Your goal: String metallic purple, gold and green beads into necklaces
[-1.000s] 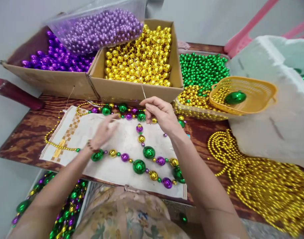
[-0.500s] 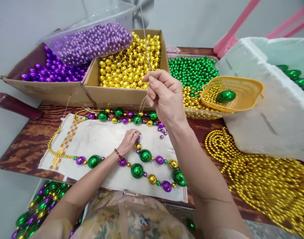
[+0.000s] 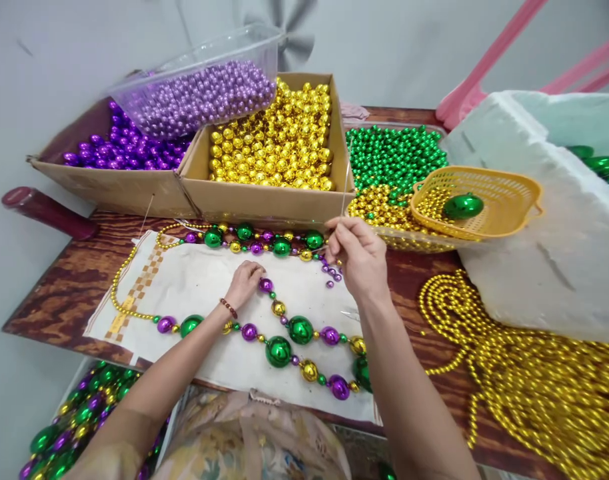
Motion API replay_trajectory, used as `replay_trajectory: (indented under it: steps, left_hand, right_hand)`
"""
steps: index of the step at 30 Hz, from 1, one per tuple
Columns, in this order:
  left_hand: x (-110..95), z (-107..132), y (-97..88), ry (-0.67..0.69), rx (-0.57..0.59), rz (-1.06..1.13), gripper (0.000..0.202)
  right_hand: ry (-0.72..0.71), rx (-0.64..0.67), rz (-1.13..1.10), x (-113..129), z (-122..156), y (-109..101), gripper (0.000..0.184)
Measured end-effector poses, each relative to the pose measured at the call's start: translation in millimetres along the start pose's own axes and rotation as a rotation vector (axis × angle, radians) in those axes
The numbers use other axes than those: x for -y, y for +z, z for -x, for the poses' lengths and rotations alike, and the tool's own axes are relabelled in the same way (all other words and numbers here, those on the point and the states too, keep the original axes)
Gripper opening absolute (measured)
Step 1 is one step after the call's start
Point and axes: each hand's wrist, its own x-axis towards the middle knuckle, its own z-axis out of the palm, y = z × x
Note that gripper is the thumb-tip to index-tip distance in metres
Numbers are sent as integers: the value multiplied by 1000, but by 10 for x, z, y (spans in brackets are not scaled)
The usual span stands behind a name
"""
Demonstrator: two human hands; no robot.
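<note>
A strand of green, gold and purple beads (image 3: 278, 351) lies looped over a white cloth (image 3: 204, 273). At its upper end is a purple bead (image 3: 266, 285), and the closed fingertips of my left hand (image 3: 244, 283) pinch the strand just beside it. My right hand (image 3: 358, 257) is raised over the cloth's far right side, thumb and fingers pinched on a thin pale thread (image 3: 345, 183) that sticks up above them. Small loose purple beads (image 3: 330, 272) lie beneath the right hand. A second row of beads (image 3: 282, 247) runs along the cloth's back edge.
Behind the cloth stand cardboard boxes of purple beads (image 3: 129, 143) and gold beads (image 3: 269, 147). A tub of green beads (image 3: 399, 153) and a yellow basket (image 3: 514, 193) sit to their right. Gold bead chains (image 3: 544, 393) cover the right side; a dark red bottle (image 3: 49, 212) lies left.
My right hand has come down and a little to the right with the thread. My left hand has shifted left across the cloth, drawing the strand's end with it. The view has tilted slightly.
</note>
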Motion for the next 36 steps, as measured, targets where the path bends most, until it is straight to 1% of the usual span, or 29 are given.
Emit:
replay_trajectory:
  steps: [4,6,7,9,10,11,12,13,14,15,16,18,19,20,21,23,25,27,28,30,32,34,35,36]
  left_hand:
    - [37,-18,-140,-25,-28,1,16]
    - [-13,15,-240,-15,-28,8,11]
    - [-73,36,-295,-5,-29,15,11]
    - [-275,53,-403,39,-51,19,20]
    - [-422,39,-445,78,-81,17,23]
    - [-599,7,-469,157,-129,-8,24]
    - [-804,-46,-465,258,-152,-24,23]
    - [-1032,-118,-428,369,-168,-23,21]
    - [-1276,-212,-352,475,-146,-16,20]
    - [-1527,-327,-234,575,-89,-10,20]
    - [-1776,-465,-76,669,-21,-21,20]
    - [-2239,-800,336,821,137,-117,22]
    - [-2446,-988,573,860,203,-184,23]
    - [-2636,-1180,818,857,249,-257,25]
    - [-2808,-1367,1061,823,279,-327,27]
    - [-3096,-1691,1508,710,256,-447,32]
    - [-3299,-1915,1869,586,243,-504,42]
    - [-3411,-2034,2132,497,234,-526,53]
    - [-3437,-2062,2230,475,231,-533,57]
    - [-3446,-2082,2368,483,231,-543,59]
    - [-3433,-2085,2432,523,236,-522,54]
    - [-3425,-2089,2401,584,246,-430,48]
    - [-3420,-2090,2338,621,254,-352,47]
    - [-3411,-2087,2239,657,270,-253,46]
  right_hand:
    - [102,39,102,-203,237,-170,24]
    - [157,29,110,-314,386,-211,27]
    - [189,8,101,-377,467,-219,28]
    - [270,-26,64,-519,625,-218,24]
    - [311,-40,53,-593,695,-211,20]
    - [343,-40,55,-665,756,-201,18]
    - [345,-51,68,-729,808,-190,16]
    - [340,-57,85,-781,853,-179,14]
    - [332,-46,116,-817,894,-167,13]
    - [325,-23,168,-837,931,-156,13]
    - [324,3,224,-841,966,-146,15]
    - [325,42,335,-812,1028,-130,21]
    - [322,47,380,-787,1054,-125,23]
    - [314,46,421,-762,1076,-119,25]
    - [304,46,456,-742,1093,-114,27]
    - [296,55,505,-731,1114,-100,29]
    - [307,78,549,-765,1125,-82,29]
    - [322,106,607,-835,1138,-65,28]
    - [323,118,643,-873,1146,-59,27]
    - [306,133,696,-935,1164,-50,25]
    - [282,129,698,-959,1172,-51,26]
    - [262,110,644,-940,1159,-64,27]
    - [259,98,609,-918,1144,-77,28]
    - [259,85,577,-893,1127,-94,29]
